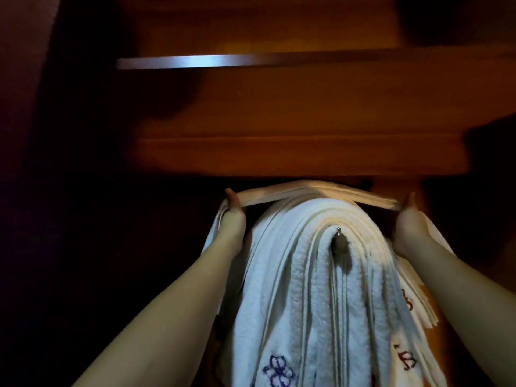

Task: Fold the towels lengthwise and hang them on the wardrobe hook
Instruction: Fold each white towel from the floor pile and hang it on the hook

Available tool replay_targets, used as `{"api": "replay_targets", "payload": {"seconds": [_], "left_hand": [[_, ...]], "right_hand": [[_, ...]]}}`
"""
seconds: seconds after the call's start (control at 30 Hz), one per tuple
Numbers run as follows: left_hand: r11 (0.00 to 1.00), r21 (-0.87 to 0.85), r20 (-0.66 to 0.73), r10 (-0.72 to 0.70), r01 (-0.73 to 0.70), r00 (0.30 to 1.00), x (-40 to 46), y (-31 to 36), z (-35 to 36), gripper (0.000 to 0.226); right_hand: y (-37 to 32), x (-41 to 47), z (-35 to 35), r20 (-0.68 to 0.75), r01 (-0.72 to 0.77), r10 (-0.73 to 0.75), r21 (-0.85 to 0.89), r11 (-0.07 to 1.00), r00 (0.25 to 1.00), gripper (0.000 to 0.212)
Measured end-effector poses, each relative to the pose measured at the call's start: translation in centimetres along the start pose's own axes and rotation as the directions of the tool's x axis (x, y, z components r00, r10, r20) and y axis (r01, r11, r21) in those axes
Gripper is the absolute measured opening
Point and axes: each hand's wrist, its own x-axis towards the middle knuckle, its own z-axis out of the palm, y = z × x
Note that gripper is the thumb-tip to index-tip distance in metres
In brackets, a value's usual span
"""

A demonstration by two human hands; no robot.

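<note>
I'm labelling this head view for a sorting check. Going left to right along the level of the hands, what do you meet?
Left hand gripping one end of the folded towel, then the stack of hung towels, the metal hook poking out through them, then the right hand gripping the towel's other end.

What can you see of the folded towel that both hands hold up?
The folded towel is white, looks like terry cloth and is folded into a long layered band. It is stretched level above the stack of hung towels and the metal hook. The left hand and right hand grip its ends, which hang down behind the wrists.
</note>
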Motion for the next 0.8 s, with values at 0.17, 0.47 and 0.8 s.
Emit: {"api": "replay_targets", "payload": {"seconds": [0.17,0.47,0.8], "left_hand": [[0.997,-0.079,-0.063,-0.011,0.006,0.998,1.6,-0.4,-1.6,0.068],[0.992,0.105,-0.026,-0.07,0.072,0.997,-2.2,-2.9,-1.4,0.086],[0.975,0.13,0.061,-0.19,0.181,0.98,-3.9,-3.6,-1.5,0.082]], "right_hand": [[-0.7,-0.1,2.3,0.029,0.113,-0.111,-0.104,0.988,0.993,0.057],[0.6,0.0,-0.7,0.053,0.1,-0.093,-0.161,0.982,0.994,0.068],[5.2,-2.7,-2.8,0.029,-0.03,0.04,-0.301,0.953,0.999,0.056]]}}
